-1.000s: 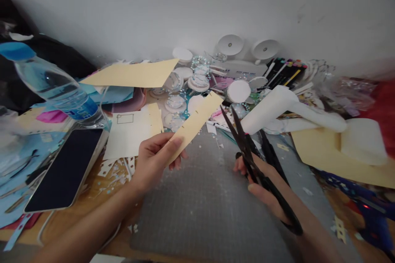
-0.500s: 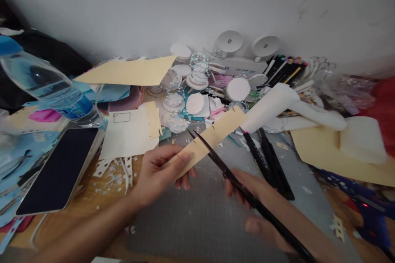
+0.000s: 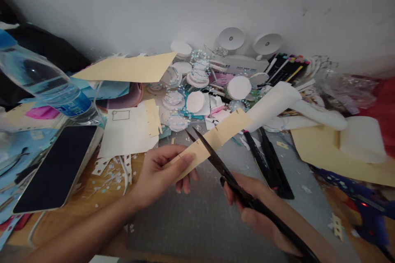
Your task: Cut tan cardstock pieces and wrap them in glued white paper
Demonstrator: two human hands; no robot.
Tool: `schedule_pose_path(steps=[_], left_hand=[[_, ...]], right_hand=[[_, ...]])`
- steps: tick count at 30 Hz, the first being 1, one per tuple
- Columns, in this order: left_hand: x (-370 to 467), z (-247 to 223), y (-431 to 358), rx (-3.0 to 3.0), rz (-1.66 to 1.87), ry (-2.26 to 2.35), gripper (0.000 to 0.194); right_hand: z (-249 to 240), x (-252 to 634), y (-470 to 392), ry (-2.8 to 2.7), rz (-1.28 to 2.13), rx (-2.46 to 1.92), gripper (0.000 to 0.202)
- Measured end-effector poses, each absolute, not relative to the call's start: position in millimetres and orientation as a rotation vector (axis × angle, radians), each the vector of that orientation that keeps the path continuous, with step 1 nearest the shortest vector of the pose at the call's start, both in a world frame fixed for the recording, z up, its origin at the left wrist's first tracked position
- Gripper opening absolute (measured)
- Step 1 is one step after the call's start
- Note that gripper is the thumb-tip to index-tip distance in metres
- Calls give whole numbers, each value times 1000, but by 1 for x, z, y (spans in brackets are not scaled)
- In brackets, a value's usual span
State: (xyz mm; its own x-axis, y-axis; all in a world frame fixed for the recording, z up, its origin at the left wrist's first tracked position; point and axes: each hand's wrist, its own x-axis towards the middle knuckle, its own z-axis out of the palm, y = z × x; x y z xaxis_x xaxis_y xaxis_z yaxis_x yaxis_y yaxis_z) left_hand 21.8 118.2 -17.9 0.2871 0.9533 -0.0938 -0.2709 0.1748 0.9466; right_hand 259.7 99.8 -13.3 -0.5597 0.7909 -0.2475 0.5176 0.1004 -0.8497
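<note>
My left hand (image 3: pixel 169 170) pinches the lower end of a pale yellow paper strip (image 3: pixel 226 129), thumb on top and fingers beneath. Short dark marks run along the strip's upper edge. In my right hand (image 3: pixel 253 201) is a pair of black scissors (image 3: pixel 234 189), pointing up and left. The blades are parted, with the strip's middle between them, just beyond my left fingertips. Part of the scissors' handles is hidden by my right hand. Below both hands lies a grey cutting mat (image 3: pixel 185 226).
A water bottle (image 3: pixel 49 78) and a phone (image 3: pixel 57 168) are at left, beside a white sheet (image 3: pixel 126 144) with a drawn rectangle. White discs (image 3: pixel 239 87) and beaded wire crowd the back. White rolls (image 3: pixel 274 104), a black marker (image 3: pixel 259 158) and a blue glue gun (image 3: pixel 370 213) lie right.
The scissors have shifted slightly, and my right thumb has come up closer to them. The strip stays in my left hand, in nearly the same place. The view has moved slightly.
</note>
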Motion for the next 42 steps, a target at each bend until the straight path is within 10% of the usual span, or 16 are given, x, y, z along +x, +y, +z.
schedule_pose_path(steps=[42], left_hand=[[22, -21, 123, 1036, 957, 917, 28]], right_hand=[[-5, 247, 107, -2042, 1463, -1732, 35]])
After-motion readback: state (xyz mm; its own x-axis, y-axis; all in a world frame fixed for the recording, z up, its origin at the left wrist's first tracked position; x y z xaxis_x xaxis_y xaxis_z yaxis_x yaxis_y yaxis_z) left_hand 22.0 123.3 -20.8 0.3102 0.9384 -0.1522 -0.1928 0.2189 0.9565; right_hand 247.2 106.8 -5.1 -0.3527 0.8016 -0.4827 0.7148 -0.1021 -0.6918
